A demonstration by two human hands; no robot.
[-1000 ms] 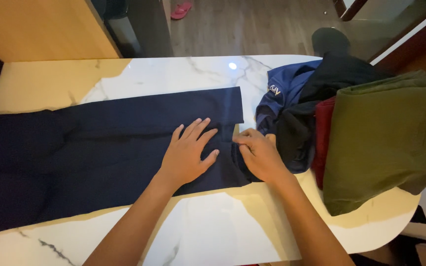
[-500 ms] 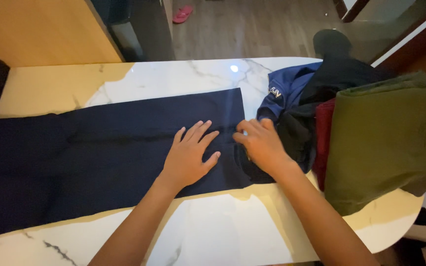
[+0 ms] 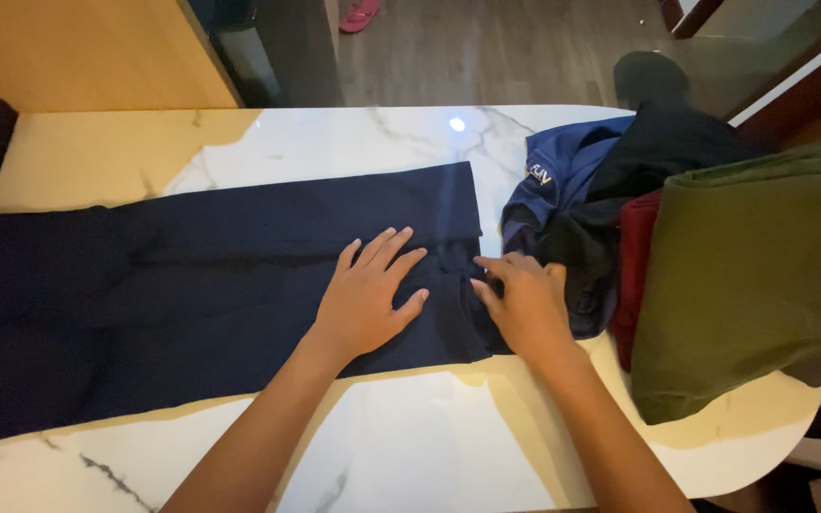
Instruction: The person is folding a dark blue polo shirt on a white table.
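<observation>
Dark navy trousers (image 3: 220,275) lie flat and stretched lengthwise across the white marble table (image 3: 410,446), hem end toward the right. My left hand (image 3: 368,299) rests palm down on the leg near the hem, fingers spread. My right hand (image 3: 525,304) lies just beside it on the hem's edge, fingers extended over the cloth and touching a black garment (image 3: 572,256) behind it. Neither hand lifts the fabric.
A pile of clothes fills the table's right end: an olive garment (image 3: 753,275) on top, a red one (image 3: 637,266) under it, a blue one (image 3: 563,171) behind. A wooden panel (image 3: 78,47) stands at back left. A pink slipper (image 3: 361,14) lies on the floor.
My right hand first pinched the hem, slid up along it toward the far side, then came back down and flattened. The left hand stayed pressed in place.
</observation>
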